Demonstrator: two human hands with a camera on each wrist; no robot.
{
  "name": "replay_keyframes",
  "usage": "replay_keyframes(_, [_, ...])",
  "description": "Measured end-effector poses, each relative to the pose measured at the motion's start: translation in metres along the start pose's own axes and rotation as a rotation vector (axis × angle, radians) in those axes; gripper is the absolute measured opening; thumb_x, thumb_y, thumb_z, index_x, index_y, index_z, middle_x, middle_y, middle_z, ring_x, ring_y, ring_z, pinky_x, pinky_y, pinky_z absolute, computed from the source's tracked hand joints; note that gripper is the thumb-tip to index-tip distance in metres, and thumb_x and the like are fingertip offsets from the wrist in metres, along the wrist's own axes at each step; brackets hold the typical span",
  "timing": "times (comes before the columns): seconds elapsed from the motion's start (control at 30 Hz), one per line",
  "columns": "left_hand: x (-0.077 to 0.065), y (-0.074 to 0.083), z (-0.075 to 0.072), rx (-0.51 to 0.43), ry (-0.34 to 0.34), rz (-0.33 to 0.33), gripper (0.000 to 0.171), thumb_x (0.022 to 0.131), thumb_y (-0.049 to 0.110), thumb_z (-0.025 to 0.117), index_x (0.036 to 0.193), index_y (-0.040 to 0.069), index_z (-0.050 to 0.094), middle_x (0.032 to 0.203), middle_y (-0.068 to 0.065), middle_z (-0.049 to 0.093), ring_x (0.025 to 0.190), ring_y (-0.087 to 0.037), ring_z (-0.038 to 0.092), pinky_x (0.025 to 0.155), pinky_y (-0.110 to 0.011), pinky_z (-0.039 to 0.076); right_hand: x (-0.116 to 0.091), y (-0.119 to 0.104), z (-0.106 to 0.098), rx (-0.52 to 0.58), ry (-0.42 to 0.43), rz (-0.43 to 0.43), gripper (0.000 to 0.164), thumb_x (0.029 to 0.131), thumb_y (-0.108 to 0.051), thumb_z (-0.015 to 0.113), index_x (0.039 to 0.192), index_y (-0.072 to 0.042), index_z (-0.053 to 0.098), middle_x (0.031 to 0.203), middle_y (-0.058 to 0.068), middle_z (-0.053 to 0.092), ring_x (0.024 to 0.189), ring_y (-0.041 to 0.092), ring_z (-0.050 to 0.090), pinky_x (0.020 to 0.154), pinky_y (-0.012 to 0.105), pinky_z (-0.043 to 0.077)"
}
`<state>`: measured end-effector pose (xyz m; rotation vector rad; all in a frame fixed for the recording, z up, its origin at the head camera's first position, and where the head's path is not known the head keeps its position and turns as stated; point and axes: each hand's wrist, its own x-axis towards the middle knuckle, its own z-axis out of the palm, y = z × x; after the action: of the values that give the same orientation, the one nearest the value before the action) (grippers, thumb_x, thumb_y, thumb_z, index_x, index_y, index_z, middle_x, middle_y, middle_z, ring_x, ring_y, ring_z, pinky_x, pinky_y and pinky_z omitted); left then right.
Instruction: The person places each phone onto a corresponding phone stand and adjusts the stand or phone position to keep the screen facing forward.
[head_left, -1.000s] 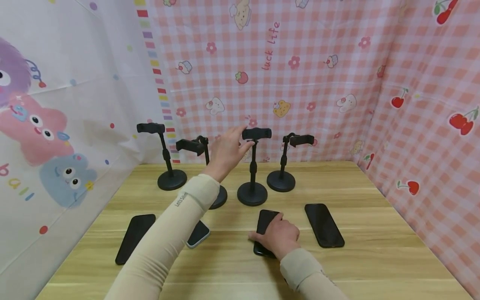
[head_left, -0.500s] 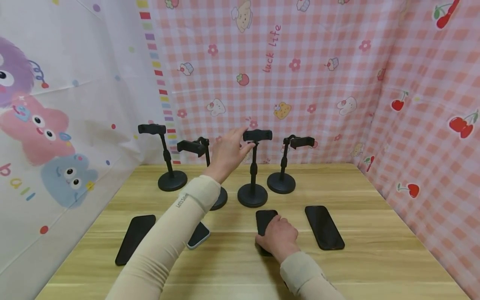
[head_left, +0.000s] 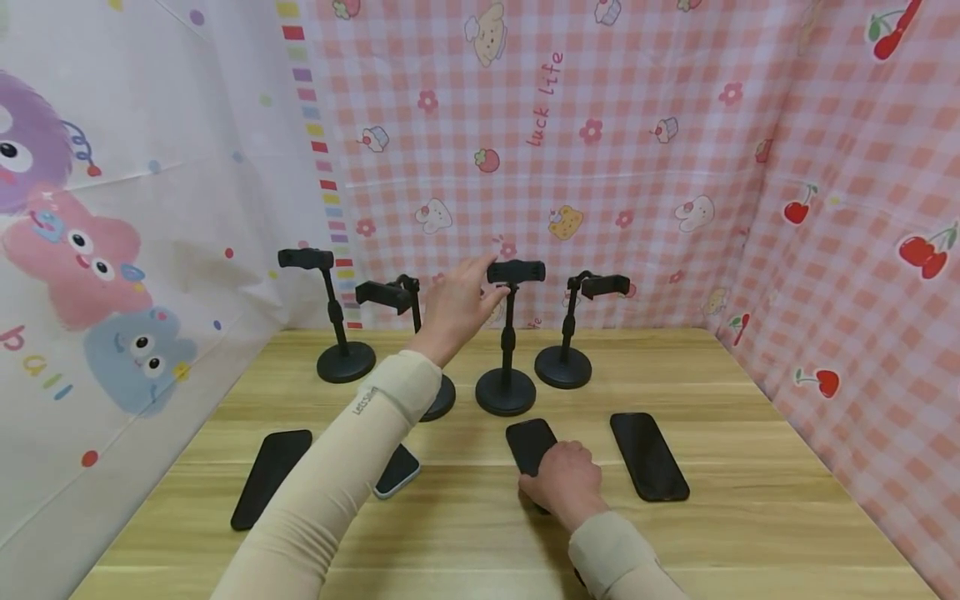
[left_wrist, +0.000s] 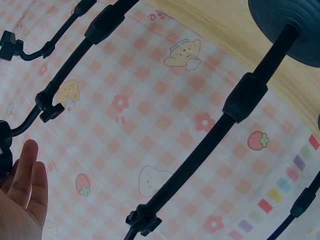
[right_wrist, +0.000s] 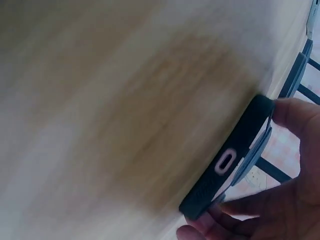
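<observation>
Your R hand (head_left: 567, 482) grips the dark phone (head_left: 531, 446) by its edges, thumb on one side, fingers curled on the other; the R wrist view shows the port end between them. That phone is over the near-middle of the table (head_left: 450, 537), in front of the center-right stand (head_left: 507, 346) (can't tell if it's fully clear of the wood). Your L hand (head_left: 453, 304) is up at that stand's clamp (head_left: 525, 272), fingers fairly straight, thumb apart below, at its left end; contact unclear. Other stands: far-left one (head_left: 335, 315), center-left one (head_left: 416, 310) partly behind your L arm, far-right one (head_left: 568, 321). Other phones: black phone (head_left: 649, 457) on the R, pale-edged phone (head_left: 397, 472) and large dark phone (head_left: 268, 479) on the L.
</observation>
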<state>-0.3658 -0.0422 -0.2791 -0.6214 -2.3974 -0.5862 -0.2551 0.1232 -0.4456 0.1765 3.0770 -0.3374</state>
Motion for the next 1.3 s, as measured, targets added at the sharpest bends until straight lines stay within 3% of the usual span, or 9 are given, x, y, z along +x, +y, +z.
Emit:
replay_keyframes(0.17, [0.001,0.000,-0.001,0.008,0.004,0.005,0.055,0.097,0.033,0.066,0.146,0.012,0.050,0.133,-0.012,0.060,0.082,-0.023,0.066,0.073,-0.041,0.055,-0.002,0.005,-0.006,-0.037,-0.096,-0.011,0.071,0.077,-0.056,0.074,0.103,0.010,0.068,0.094,0.022,0.053,0.085,0.031,0.053,0.073,0.049,0.052])
replay_keyframes(0.33, [0.001,0.000,-0.002,0.019,-0.006,0.006,0.055,0.097,0.034,0.065,0.146,0.012,0.050,0.134,-0.012,0.060,0.082,-0.023,0.066,0.074,-0.041,0.055,-0.003,0.007,-0.012,-0.034,-0.138,-0.015,0.068,0.077,-0.054,0.075,0.104,0.008,0.069,0.095,0.022,0.055,0.084,0.031,0.054,0.074,0.048,0.052])
replay_keyframes(0.57, [0.003,-0.001,-0.002,0.023,-0.022,0.008,0.054,0.097,0.033,0.065,0.145,0.011,0.051,0.134,-0.012,0.060,0.091,-0.025,0.067,0.082,-0.042,0.054,0.000,0.008,-0.012,-0.030,-0.137,-0.006,0.062,0.076,-0.048,0.075,0.100,0.008,0.068,0.097,0.022,0.058,0.087,0.031,0.057,0.073,0.046,0.053])
replay_keyframes(1.17, [0.006,-0.001,-0.005,0.053,-0.030,0.023,0.048,0.097,0.030,0.066,0.141,0.012,0.055,0.131,-0.010,0.062,0.087,-0.023,0.067,0.074,-0.039,0.055,0.003,0.013,-0.023,-0.015,-0.148,-0.022,0.051,0.074,-0.048,0.077,0.090,0.000,0.068,0.084,0.010,0.062,0.072,0.024,0.057,0.063,0.042,0.052])
replay_keyframes(1.3, [0.007,0.000,-0.005,0.072,-0.036,0.024,0.046,0.097,0.030,0.065,0.139,0.011,0.056,0.130,-0.010,0.063,0.091,-0.023,0.067,0.077,-0.039,0.055,0.004,0.014,-0.025,0.000,-0.134,-0.030,0.051,0.074,-0.047,0.076,0.089,0.000,0.067,0.083,0.011,0.062,0.072,0.024,0.058,0.063,0.042,0.052])
